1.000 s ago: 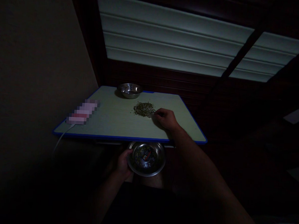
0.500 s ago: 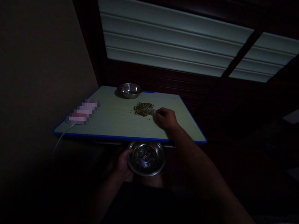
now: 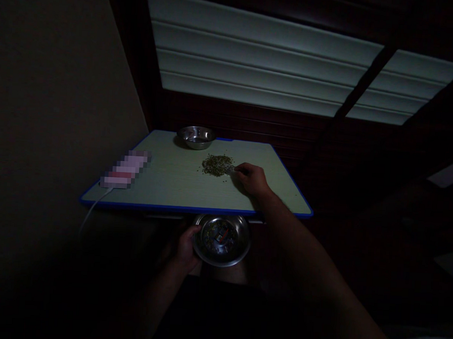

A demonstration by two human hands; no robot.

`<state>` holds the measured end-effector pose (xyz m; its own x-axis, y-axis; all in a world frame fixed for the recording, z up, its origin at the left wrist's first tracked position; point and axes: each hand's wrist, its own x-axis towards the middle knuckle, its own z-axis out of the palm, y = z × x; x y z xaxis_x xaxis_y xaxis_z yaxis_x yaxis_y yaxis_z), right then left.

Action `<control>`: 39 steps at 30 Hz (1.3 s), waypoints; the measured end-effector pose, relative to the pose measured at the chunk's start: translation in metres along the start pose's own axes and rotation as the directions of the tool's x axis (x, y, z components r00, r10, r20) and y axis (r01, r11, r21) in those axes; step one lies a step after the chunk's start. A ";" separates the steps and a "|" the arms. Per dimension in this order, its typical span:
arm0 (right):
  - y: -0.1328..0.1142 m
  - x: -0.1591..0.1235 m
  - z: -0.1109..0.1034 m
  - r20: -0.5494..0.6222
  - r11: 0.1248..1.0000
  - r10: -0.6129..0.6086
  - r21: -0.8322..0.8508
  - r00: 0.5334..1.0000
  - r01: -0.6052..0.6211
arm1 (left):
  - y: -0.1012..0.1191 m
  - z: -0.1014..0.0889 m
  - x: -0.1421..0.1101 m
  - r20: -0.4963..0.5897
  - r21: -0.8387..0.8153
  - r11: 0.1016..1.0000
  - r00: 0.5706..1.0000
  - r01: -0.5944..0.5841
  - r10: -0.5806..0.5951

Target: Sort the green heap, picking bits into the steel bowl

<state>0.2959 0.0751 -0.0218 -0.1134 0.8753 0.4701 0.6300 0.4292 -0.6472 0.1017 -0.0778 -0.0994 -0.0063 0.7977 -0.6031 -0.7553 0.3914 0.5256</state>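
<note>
In the head view, the room is dim and a pale counter (image 3: 172, 184) with a blue edge stands in front of the person. A loose heap of small greenish-brown grains (image 3: 216, 165) lies on it, a little right of the middle, dense at the centre, with single grains scattered around its edges. The right hand (image 3: 251, 178) reaches over the counter from the right, its thumb and fingers drawn narrow, pinching a small clear-looking piece (image 3: 229, 170) whose tip meets the right side of the heap; what the piece is cannot be told in this light. The left hand (image 3: 188, 247) holds a stainless-steel basin (image 3: 241, 243) by its left side, the thumb over the rim. This basin is below the near edge of the counter, above the person's legs, and its opening faces up; greenish bits show inside, along with a small dark, white and orange patch too unclear to name. A second stainless-steel bowl (image 3: 200, 145) rests upright at the far edge of the counter, behind the heap and to its left. Near the counter's left edge lies a pixelated pink-and-white slab (image 3: 124, 170), with a white cable (image 3: 89, 217) trailing from it over the near edge. Beyond the counter are pale horizontal panels (image 3: 251, 57) in a dark frame
</note>
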 end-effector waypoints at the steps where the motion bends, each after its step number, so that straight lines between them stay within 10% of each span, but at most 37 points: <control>1: 0.001 0.000 0.000 -0.002 1.000 0.002 0.002 1.000 -0.002 | 0.000 0.001 -0.001 -0.001 -0.001 1.000 1.000 0.001 -0.001; 39: 0.000 0.000 0.001 -0.019 1.000 0.017 0.021 1.000 -0.016 | 0.000 -0.001 0.000 0.018 -0.011 1.000 1.000 -0.017 0.018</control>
<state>0.2949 0.0754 -0.0219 -0.0884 0.8781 0.4703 0.6152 0.4194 -0.6675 0.1017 -0.0778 -0.1003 -0.0080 0.8124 -0.5831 -0.7621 0.3726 0.5295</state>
